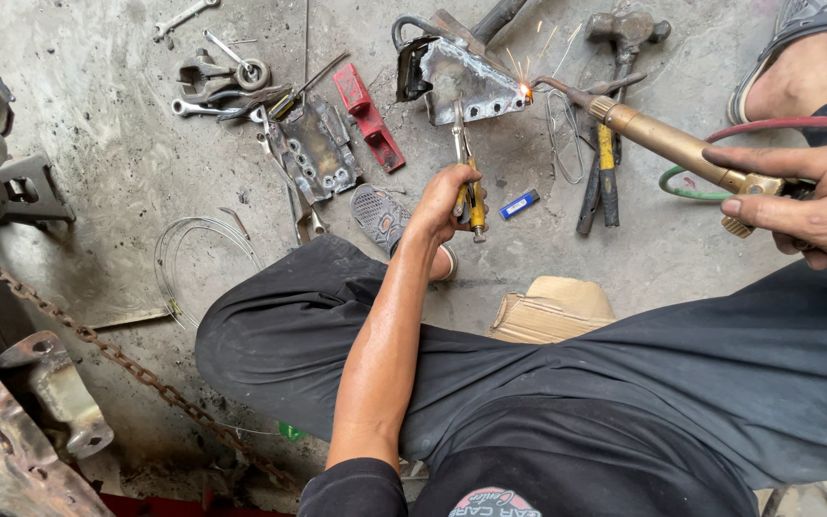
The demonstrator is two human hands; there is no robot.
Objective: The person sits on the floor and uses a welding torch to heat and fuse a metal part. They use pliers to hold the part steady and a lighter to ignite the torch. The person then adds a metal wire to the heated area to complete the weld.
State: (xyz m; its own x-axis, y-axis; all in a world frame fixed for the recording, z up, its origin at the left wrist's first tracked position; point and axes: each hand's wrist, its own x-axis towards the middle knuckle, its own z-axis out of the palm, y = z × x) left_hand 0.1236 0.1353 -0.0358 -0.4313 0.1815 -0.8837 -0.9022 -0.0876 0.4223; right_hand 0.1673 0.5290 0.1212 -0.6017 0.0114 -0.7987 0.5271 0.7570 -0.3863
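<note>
**Torch flame at a plate corner, pliers steadying from below**

Seen from above, on a grey concrete floor (pixel 98 105). Right hand (pixel 811 196), grip wrapped shut around the rear of a brass gas torch (pixel 667 144), green and red hoses (pixel 777 124) trailing behind. Torch long axis running from lower right to upper left, bent tip pointing left at the lower right corner of a grey metal plate (pixel 466 81). Bright flame and sparks (pixel 526 91) at that corner. Left hand (pixel 442 206), grip clamped on yellow-handled pliers (pixel 468 177); pliers long axis nearly upright in the view, nose pointing away from the body and reaching the plate's lower edge.

Plate resting on the floor at top centre, just beyond the pliers, tilted slightly.

Judged good practice here: flame held steady on one spot, pliers gripped firmly to stop the plate shifting, fingers and the sandalled foot (pixel 385 220) kept well back from the sparks.

Nearby: blue lighter (pixel 519 204) just right of the pliers, red bracket (pixel 368 117), perforated steel plate (pixel 318 148), spanners (pixel 205 96), hammer (pixel 624 33), rusty chain (pixel 98 345) at left.
</note>
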